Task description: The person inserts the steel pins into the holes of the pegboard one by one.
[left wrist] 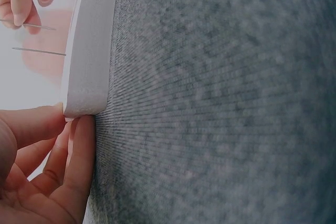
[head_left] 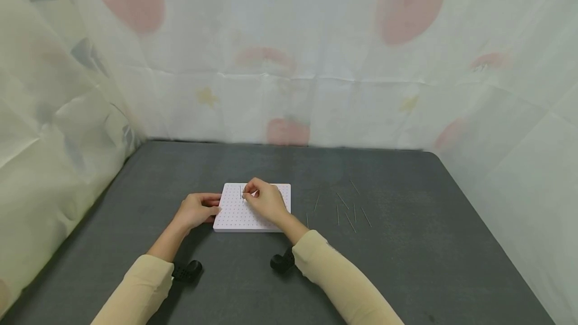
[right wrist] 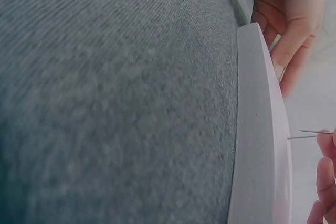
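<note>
A white pegboard [head_left: 237, 220] with rows of small holes lies on the dark table. My left hand [head_left: 195, 209] holds its left edge; the left wrist view has the thumb [left wrist: 39, 124] at the top edge and the fingers bent against the side. Over the board's upper middle, my right hand [head_left: 268, 203] pinches a thin metal needle [left wrist: 43, 27] between thumb and index finger. Another needle [left wrist: 39, 51] stands upright on the board close by. Whether the pinched needle's tip touches a hole cannot be told.
Several loose needles [head_left: 341, 200] are scattered on the grey table [head_left: 429, 245] to the right of the board. Black wrist devices [head_left: 187, 271] sit at both cuffs. A patterned curtain [head_left: 343, 109] hangs behind the table and along its sides.
</note>
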### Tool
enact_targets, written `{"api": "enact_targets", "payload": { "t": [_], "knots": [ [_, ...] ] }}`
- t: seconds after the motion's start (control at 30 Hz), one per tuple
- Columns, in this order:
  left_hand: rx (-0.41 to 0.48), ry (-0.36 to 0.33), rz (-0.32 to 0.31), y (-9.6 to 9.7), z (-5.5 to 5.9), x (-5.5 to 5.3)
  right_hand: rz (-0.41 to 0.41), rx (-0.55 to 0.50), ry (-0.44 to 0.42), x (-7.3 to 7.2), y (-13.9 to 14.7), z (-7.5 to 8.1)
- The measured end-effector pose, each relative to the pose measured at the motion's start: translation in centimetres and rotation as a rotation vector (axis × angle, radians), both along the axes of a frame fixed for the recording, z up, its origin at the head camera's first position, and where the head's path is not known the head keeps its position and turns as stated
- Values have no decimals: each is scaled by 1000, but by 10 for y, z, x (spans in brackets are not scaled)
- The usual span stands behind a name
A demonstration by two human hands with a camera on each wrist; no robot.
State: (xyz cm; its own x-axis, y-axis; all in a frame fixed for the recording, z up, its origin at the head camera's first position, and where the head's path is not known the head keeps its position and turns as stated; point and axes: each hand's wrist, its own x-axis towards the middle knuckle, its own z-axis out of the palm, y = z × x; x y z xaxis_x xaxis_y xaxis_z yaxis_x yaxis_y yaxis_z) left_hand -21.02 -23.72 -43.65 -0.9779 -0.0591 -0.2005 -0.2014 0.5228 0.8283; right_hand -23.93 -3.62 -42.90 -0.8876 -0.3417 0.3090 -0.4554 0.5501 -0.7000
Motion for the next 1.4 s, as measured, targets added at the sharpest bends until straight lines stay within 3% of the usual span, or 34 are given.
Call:
{"api": "enact_targets", "payload": {
  "t": [0.7,1.4],
  "knots": [
    [-4,11,-26,-1,5,3,-27,98,89,4,-16,-7],
    [25,9,-24,-3,5,6,0,184,103,5,-20,-9]
  ]
}}
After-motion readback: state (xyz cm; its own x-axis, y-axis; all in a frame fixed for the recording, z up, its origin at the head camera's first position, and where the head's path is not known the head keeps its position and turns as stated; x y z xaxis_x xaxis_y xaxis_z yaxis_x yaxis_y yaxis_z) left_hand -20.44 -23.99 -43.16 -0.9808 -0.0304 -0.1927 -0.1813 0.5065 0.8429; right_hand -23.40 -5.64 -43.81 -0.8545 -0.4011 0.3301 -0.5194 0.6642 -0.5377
